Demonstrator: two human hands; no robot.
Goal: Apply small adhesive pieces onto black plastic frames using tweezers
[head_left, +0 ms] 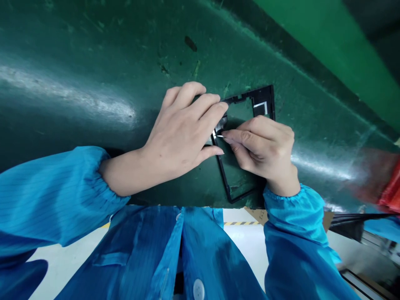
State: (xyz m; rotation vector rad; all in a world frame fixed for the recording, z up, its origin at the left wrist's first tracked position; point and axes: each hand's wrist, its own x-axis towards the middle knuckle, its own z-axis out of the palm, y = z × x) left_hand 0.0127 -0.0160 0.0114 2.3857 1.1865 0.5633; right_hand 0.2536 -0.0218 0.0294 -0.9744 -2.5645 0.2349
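Observation:
A black rectangular plastic frame point(222, 170) lies tilted on the green table, its wide opening showing the tabletop. My left hand point(184, 133) holds its left side, with curled fingers at the upper left corner and the thumb across the left bar. My right hand point(262, 146) is closed in a pinch over the opening. From its fingertips sticks a thin, pointed metal tool point(219, 136), whose tip meets the left bar beside a small pale piece. Most of the tool is hidden in the hand. A white L-shaped strip point(265, 107) shows at the frame's upper right.
The green tabletop point(93, 54) is scuffed, with dark marks beyond my hands. A raised ledge point(300, 62) crosses the upper right. Something red point(392, 187) is at the right edge. Cardboard point(258, 214) shows below the table's front edge.

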